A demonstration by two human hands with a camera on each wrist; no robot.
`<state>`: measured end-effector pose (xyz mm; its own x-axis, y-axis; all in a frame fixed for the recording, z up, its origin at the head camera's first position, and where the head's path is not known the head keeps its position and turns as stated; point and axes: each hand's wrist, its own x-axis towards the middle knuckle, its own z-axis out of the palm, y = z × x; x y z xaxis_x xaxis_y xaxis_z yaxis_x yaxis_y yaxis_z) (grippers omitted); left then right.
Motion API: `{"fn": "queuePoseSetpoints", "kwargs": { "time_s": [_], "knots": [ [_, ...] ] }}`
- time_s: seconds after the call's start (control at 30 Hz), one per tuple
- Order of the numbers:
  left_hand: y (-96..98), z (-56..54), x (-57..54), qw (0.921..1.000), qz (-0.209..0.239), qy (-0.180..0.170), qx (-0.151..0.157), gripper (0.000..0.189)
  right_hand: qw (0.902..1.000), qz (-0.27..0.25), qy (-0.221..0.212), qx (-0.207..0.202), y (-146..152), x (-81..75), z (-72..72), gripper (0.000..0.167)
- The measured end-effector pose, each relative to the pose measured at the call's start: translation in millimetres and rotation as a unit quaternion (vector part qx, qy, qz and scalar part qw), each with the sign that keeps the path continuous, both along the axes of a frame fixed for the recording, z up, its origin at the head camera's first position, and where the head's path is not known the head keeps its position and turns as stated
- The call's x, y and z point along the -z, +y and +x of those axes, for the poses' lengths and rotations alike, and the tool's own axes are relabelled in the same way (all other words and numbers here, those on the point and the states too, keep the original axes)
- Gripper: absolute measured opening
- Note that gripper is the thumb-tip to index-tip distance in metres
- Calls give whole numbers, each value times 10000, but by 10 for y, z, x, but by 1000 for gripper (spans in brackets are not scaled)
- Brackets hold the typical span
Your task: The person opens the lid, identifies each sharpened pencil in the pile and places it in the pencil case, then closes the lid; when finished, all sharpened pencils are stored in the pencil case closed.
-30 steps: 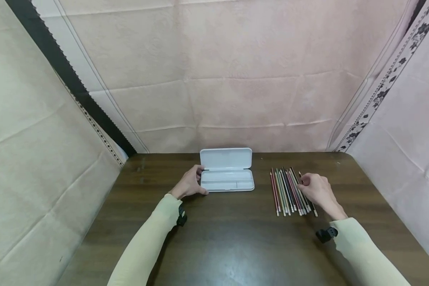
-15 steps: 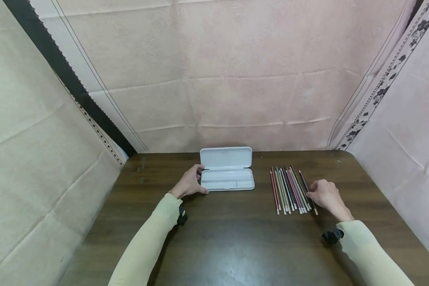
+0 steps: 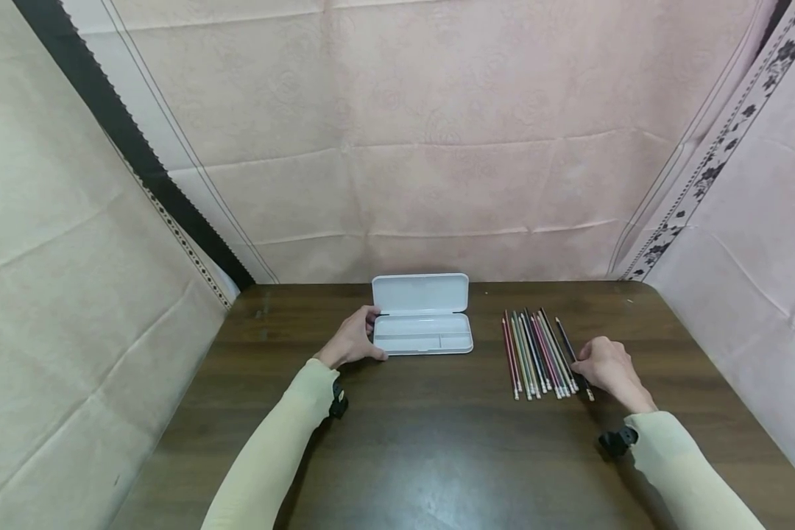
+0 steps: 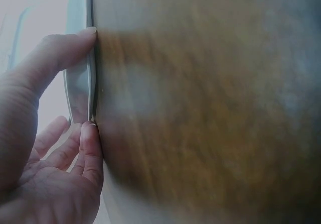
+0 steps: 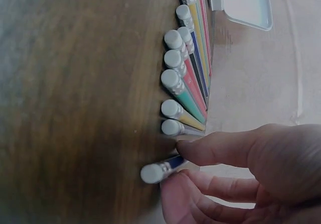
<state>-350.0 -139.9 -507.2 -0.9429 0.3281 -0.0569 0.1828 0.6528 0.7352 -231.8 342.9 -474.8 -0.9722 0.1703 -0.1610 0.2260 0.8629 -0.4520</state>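
Observation:
An open white pencil case point(image 3: 394, 344) stands near the far table edge, lid tilted up behind a tray with a divider. My left hand point(image 3: 353, 341) holds its left end; in the left wrist view the thumb point(image 4: 70, 50) lies along one side and fingertips touch the corner. To the right, several pencils point(image 3: 526, 353) lie side by side, white erasers toward me. My right hand point(image 3: 609, 368) pinches a dark blue pencil point(image 5: 173, 162) at the right end of the row, between thumb and fingers near its eraser. That pencil lies slightly apart from the others.
The brown wooden table point(image 3: 430, 442) has rounded far corners. Light cloth point(image 3: 437, 147) hangs behind it and on both sides. A black band point(image 3: 132, 147) runs down the left cloth. Each wrist carries a small black device point(image 3: 616, 442).
My right hand has moved right and toward me along the dark blue pencil, to nearer its eraser end. My left hand and the pencil case have stayed in place.

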Motion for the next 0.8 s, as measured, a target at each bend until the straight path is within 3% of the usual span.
{"fn": "queuePoseSetpoints", "kwargs": {
  "time_s": [0.47, 0.8],
  "knots": [
    [-2, 11, -30, 9999, -87, -60, -30, 100, 10000, 86, 1, 36, 36, 20, -43, 23],
    [-1, 14, -24, 9999, -87, -64, 12, 100, 9997, -74, -242, 43, 95, 11, -54, 24]
  ]
}}
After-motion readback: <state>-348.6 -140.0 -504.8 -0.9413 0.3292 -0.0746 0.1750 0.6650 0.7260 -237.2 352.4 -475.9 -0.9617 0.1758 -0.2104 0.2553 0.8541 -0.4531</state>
